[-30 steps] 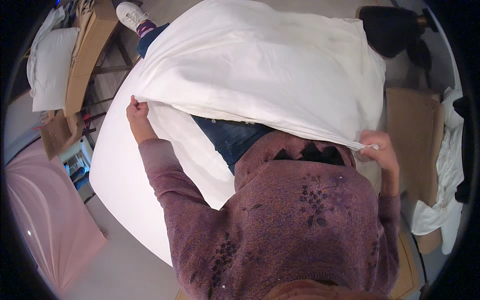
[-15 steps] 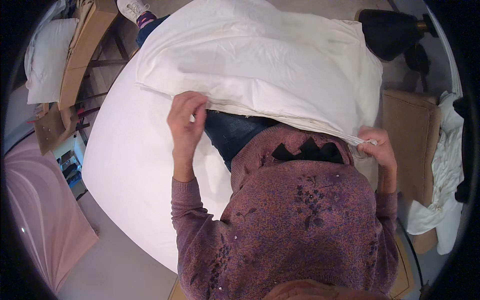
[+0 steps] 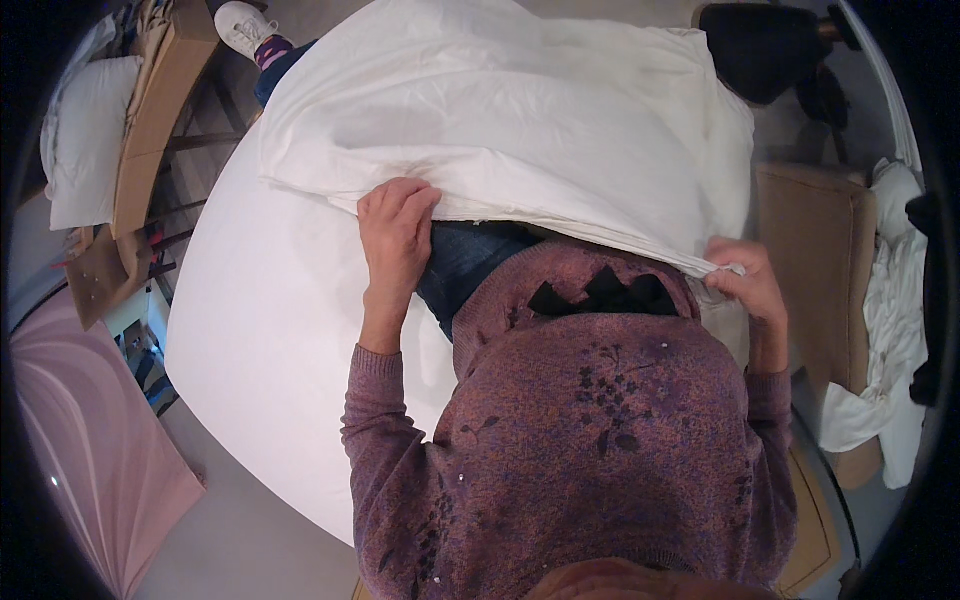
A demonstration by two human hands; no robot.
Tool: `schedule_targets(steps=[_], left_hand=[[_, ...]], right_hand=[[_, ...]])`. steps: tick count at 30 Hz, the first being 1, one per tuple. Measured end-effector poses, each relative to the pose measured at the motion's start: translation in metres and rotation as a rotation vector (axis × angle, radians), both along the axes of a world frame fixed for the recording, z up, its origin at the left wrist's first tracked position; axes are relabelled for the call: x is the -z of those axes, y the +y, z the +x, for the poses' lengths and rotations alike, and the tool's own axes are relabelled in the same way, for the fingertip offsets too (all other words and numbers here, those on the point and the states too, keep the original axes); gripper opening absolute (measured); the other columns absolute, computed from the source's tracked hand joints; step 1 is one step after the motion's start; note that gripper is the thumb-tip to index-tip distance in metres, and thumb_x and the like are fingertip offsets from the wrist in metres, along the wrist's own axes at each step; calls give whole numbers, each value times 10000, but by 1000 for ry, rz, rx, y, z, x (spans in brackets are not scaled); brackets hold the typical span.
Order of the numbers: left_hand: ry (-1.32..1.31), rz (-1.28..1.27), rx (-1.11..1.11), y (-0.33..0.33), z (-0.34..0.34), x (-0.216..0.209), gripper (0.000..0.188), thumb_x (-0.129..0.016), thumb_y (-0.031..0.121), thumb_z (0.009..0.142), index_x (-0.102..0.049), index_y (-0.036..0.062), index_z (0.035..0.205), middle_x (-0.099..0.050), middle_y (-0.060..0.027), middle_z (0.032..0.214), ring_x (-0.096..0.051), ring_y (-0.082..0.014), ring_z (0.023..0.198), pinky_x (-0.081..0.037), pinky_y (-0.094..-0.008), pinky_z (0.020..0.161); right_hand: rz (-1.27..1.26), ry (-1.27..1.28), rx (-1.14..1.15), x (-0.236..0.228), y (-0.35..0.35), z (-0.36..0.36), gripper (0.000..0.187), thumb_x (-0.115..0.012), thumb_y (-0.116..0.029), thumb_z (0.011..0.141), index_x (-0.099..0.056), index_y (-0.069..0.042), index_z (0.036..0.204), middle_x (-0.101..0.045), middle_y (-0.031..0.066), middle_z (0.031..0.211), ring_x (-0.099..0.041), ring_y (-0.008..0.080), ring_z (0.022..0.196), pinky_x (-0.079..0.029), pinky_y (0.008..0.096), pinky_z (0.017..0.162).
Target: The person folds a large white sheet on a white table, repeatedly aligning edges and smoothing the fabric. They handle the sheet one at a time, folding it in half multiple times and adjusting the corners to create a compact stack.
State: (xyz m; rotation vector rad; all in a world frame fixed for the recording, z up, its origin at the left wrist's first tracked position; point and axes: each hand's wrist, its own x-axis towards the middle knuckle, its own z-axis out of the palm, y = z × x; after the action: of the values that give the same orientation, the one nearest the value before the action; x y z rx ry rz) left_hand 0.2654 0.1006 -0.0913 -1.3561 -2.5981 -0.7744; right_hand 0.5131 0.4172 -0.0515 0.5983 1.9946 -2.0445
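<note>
A white cloth (image 3: 500,130) lies spread over my lap, its layered near edge running across my waist. With fingers curled over, my left hand (image 3: 397,225) is closed on that edge toward its left part. My right hand (image 3: 745,277) pinches the right end of the same edge, where a bit of cloth sticks out past the fingers. Beneath the cloth and to the left spreads a large smooth white surface (image 3: 270,340). My jeans (image 3: 465,262) show between the cloth and my sweater.
On the left are a brown cardboard piece (image 3: 160,120), a white pillow (image 3: 95,140) and pink draped fabric (image 3: 100,430). To the right stands a brown box (image 3: 812,270) beside crumpled white cloth (image 3: 895,300). A dark seat (image 3: 760,50) is at the far right.
My left hand has shifted slightly right along the cloth's edge and closed on it. My right hand keeps its pinch at the right end. The whole view has shifted a little.
</note>
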Motion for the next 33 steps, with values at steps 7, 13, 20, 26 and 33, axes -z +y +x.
schedule_targets(steps=[7,13,20,26,33], left_hand=[[58,-116,-57,7,-1,5,158,-605,40,658,-582,88,806,-549,-33,855,-500,-208,819,-346,-324,701],[45,-20,-80,6,-7,1,167,-590,0,636,-549,76,779,-556,-49,838,-510,-223,793,-370,-323,692],[15,42,-79,-14,8,-7,177,-567,-57,614,-525,45,753,-563,-89,820,-530,-247,775,-414,-322,671],[-572,155,-321,-21,38,-15,48,-543,52,751,-551,19,785,-585,-89,820,-555,-171,695,-433,-248,589],[-1744,612,-371,10,57,-3,327,-475,239,852,-482,-39,1024,-562,-138,983,-569,-201,856,-490,-296,657]], right_hand=[[-26,11,22,1,-2,-2,143,-668,-83,675,-570,16,704,-485,-8,642,-403,44,529,-284,202,435],[0,20,15,-2,0,-2,135,-671,-89,675,-583,12,693,-491,-4,625,-414,50,519,-296,201,435],[-29,-17,33,-2,0,-1,118,-665,-79,680,-586,7,695,-489,-2,638,-428,53,538,-307,198,438],[-7,25,31,-1,-2,-2,93,-646,-48,677,-578,11,699,-489,1,652,-427,52,550,-308,200,451],[45,8,0,-3,0,0,98,-636,-42,664,-567,18,697,-491,10,652,-426,65,554,-312,214,458]])
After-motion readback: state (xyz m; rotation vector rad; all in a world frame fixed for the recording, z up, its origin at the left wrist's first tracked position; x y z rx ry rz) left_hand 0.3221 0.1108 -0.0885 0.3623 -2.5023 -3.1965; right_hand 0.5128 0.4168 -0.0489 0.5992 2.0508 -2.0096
